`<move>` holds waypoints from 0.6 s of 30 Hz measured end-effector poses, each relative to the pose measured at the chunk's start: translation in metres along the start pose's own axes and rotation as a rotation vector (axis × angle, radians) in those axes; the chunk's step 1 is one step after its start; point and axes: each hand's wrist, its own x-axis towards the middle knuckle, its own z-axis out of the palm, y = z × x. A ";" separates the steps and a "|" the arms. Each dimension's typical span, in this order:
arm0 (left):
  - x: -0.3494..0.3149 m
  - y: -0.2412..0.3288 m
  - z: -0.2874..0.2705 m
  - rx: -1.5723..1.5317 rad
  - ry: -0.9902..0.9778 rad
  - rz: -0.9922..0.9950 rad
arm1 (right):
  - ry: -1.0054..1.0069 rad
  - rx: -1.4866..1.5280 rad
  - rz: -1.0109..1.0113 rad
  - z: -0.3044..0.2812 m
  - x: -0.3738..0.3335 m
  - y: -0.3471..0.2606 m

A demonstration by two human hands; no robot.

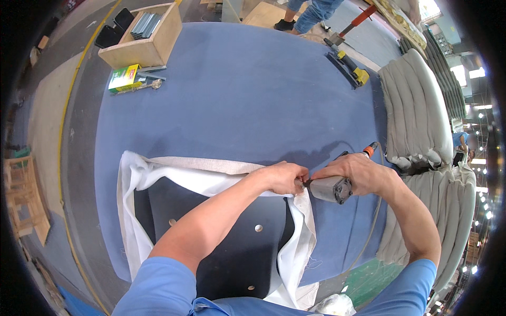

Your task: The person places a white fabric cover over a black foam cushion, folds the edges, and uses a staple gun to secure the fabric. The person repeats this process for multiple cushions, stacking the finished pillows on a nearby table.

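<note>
A dark board (226, 247) with round holes lies face down on the blue table cover, wrapped at its edges by beige fabric (211, 165) and white padding (203, 181). My left hand (287, 178) pinches the fabric at the board's far right corner. Closed around a pneumatic staple gun (331, 189) is my right hand (361, 171). The gun's nose points left and meets the corner beside my left fingertips; whether it touches the fabric is hidden. An orange hose fitting (371, 149) sits behind the right hand.
A wooden box (139, 45) with metal staple strips stands at the far left, beside a yellow-green carton (124, 78). Another staple gun (348, 68) lies at the far right. Stacked beige cushions (419, 108) line the right edge. An air hose (375, 221) trails down the right side. A person's legs (313, 13) are beyond the table.
</note>
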 end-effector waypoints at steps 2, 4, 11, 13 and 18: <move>-0.001 0.001 0.001 -0.002 0.002 -0.009 | 0.026 0.013 -0.040 0.003 0.002 0.001; -0.001 0.003 0.001 -0.006 -0.005 -0.017 | 0.019 0.003 -0.026 0.004 0.002 0.003; -0.001 0.002 -0.001 -0.009 -0.016 -0.031 | 0.007 -0.139 -0.056 0.001 0.012 -0.004; 0.001 0.000 0.002 -0.007 0.004 0.002 | -0.014 -0.147 -0.027 0.000 0.012 -0.005; 0.001 -0.002 0.001 -0.005 0.007 0.013 | 0.024 -0.137 0.016 0.007 0.006 -0.007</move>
